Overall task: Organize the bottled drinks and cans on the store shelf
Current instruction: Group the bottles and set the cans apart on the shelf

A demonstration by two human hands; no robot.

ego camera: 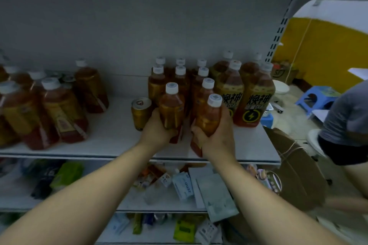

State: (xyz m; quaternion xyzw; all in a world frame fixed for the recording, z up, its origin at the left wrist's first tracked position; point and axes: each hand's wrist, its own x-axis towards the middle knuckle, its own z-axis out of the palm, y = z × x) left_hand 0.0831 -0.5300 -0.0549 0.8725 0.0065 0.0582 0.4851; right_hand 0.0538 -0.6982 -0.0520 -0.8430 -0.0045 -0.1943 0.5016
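On the white shelf point(111, 137) each of my hands grips one small amber drink bottle with a white cap. My left hand point(157, 131) is curled round the left bottle point(172, 109). My right hand point(216, 135) wraps the right bottle point(210, 117) near the shelf's front edge. Behind them stand rows of the same small bottles point(180, 77). A gold can point(141, 112) stands just left of my left hand. Two larger bottles with black lightning labels point(254, 101) stand to the right. A group of larger amber bottles point(59, 105) fills the shelf's left side.
Lower shelves hold packets and small boxes point(183, 185). A cardboard box point(294, 169) sits beside the shelf at the right. Another person in a grey shirt point(346, 121) stands at the far right, near a blue stool point(316, 97).
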